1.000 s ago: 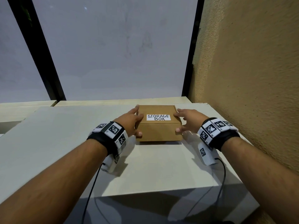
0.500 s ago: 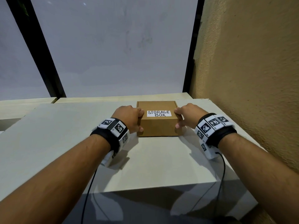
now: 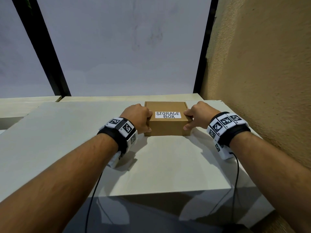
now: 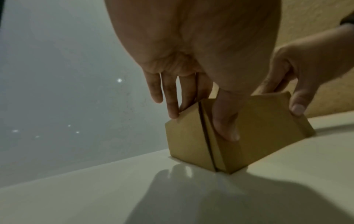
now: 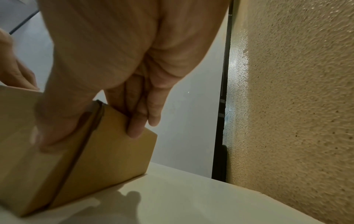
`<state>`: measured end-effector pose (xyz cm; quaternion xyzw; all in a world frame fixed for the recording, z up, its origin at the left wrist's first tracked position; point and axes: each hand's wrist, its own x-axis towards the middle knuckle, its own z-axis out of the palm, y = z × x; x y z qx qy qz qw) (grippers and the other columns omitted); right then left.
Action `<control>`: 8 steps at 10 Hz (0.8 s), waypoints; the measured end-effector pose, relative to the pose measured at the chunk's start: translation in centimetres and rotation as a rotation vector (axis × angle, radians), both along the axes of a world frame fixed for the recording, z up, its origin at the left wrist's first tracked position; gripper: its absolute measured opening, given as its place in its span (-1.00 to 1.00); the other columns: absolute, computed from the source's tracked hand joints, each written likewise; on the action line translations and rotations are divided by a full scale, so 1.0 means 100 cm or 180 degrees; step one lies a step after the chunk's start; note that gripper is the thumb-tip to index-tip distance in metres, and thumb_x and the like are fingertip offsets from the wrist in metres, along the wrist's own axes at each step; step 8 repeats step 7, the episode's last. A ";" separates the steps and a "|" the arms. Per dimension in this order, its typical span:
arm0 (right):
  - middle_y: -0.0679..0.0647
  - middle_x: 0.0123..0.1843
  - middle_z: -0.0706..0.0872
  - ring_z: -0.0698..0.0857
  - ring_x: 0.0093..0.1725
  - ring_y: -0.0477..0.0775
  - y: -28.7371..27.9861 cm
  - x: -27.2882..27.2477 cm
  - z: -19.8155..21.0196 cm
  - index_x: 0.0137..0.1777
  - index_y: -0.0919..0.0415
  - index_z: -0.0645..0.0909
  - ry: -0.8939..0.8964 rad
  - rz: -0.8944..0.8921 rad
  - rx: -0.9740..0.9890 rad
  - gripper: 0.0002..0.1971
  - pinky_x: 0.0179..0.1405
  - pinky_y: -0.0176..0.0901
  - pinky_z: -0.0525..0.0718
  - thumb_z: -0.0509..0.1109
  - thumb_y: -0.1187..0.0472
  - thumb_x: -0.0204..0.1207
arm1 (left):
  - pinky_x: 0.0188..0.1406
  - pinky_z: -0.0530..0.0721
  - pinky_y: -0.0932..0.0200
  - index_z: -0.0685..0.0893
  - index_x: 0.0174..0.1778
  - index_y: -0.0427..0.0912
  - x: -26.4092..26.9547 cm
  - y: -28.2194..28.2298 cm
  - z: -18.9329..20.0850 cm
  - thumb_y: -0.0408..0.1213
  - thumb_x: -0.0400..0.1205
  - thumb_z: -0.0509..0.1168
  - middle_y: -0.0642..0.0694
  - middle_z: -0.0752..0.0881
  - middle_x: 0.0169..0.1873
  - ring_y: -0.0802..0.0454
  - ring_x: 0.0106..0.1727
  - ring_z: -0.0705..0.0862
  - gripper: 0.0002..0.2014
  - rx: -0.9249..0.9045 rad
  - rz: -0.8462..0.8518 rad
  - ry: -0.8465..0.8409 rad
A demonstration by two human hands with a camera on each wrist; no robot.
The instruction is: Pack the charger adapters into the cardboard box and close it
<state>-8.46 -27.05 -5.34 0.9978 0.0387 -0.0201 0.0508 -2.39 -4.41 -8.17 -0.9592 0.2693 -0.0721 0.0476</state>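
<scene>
A closed cardboard box (image 3: 166, 122), its lid bearing a white label (image 3: 168, 114) hand-lettered "STORAGE BOX", sits on the pale tabletop (image 3: 70, 132) near the far edge and toward the far right corner, gripped from both sides by a person reaching across with both arms. The left hand (image 3: 137, 117) clasps the box's left end, fingers (image 4: 173, 97) curled down over the top edge onto the side panel and the thumb (image 4: 227, 121) pressed flat against the front face. The right hand (image 3: 197, 115) mirrors it at the right end, fingers (image 5: 137, 121) wrapped over the top edge onto the side and the thumb (image 3: 186, 127) on the front. From the wrist views the lid's flap seam shows as a dark line running down each front corner. Both wrists carry black bands (image 3: 117, 137) fitted with white blocks of square printed markers, a thin black cable trailing from each. A frosted pane (image 3: 121, 47) in a black frame rises behind the table, and a rough tan wall (image 3: 262, 68) stands close along its right edge.
</scene>
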 end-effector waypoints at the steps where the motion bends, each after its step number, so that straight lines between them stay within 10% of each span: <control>1: 0.04 -0.31 0.53 0.52 -0.11 0.10 0.003 0.004 0.003 0.05 0.23 0.73 0.0047 0.0018 -0.0124 -0.51 -0.19 -0.11 0.53 0.48 -0.21 0.38 | -0.10 0.64 0.09 0.69 0.27 -0.04 0.001 -0.002 0.001 0.05 0.39 0.49 -0.07 0.77 0.01 -0.14 0.02 0.69 -0.47 0.0033 0.0004 0.0002; 5: 0.17 0.01 0.75 0.69 0.01 0.16 0.003 -0.001 0.000 0.18 0.21 0.73 -0.0150 -0.0158 0.0098 -0.48 0.01 -0.02 0.71 0.53 -0.16 0.36 | 0.02 0.71 0.01 0.74 0.23 -0.13 0.001 -0.008 0.019 -0.07 0.41 0.56 -0.17 0.72 0.03 -0.16 0.04 0.69 -0.52 0.0034 0.0104 0.0398; 8: -0.02 0.05 0.81 0.71 0.04 0.11 -0.006 0.012 0.013 0.08 -0.07 0.78 -0.0321 -0.0220 0.0128 -0.36 0.07 0.08 0.72 0.20 -0.52 0.31 | -0.10 0.68 0.08 0.87 -0.06 0.00 0.010 -0.006 0.054 0.11 0.53 0.37 0.09 0.82 -0.18 0.03 -0.06 0.73 -0.70 -0.0496 0.0062 0.0626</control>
